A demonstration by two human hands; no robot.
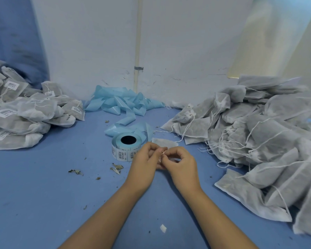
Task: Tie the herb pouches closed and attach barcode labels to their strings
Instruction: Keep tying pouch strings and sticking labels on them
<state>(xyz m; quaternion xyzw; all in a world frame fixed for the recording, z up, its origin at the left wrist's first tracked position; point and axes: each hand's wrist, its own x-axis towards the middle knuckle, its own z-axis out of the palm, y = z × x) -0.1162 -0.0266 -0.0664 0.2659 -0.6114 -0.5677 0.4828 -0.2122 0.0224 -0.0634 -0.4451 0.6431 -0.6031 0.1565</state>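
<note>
Two hands (left (144, 159), right (180, 163)) pinching one string (164, 152), one label roll (124, 146)

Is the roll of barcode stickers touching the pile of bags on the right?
Apart. The head view shows the sticker roll standing on the blue table, with a bare strip of table between it and the right-hand pile of bags.
</note>
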